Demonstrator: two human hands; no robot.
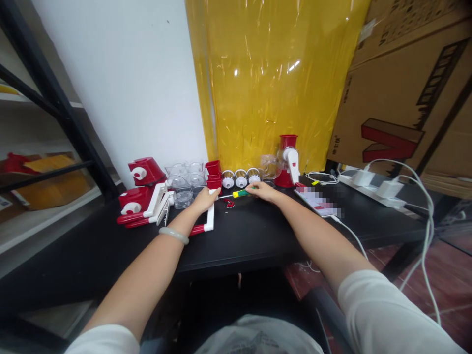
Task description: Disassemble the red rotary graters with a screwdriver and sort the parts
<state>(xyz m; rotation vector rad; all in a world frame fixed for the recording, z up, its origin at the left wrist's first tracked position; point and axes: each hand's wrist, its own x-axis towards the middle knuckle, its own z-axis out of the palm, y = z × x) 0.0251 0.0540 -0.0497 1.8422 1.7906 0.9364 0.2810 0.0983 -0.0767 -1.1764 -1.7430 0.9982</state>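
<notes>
My left hand (206,200) is closed around the upper end of a white crank handle (210,218) with a red grip, just above the black table. My right hand (263,191) is wrapped round the end of a screwdriver (240,193) with a yellow and green handle. The screwdriver's shaft points left at the crank handle's end beside my left fingers; whether its tip touches is too small to tell. Below the shaft, small red parts (230,203) lie on the table. Behind it stand several metal grater drums (241,178) with white ends.
Red housings (142,184), more crank handles (157,204) and clear plastic parts (184,177) are at the left, near red hoppers (213,172). An assembled red rotary grater (287,162) stands back right. A phone (317,201), cables and a power strip (372,187) lie further right.
</notes>
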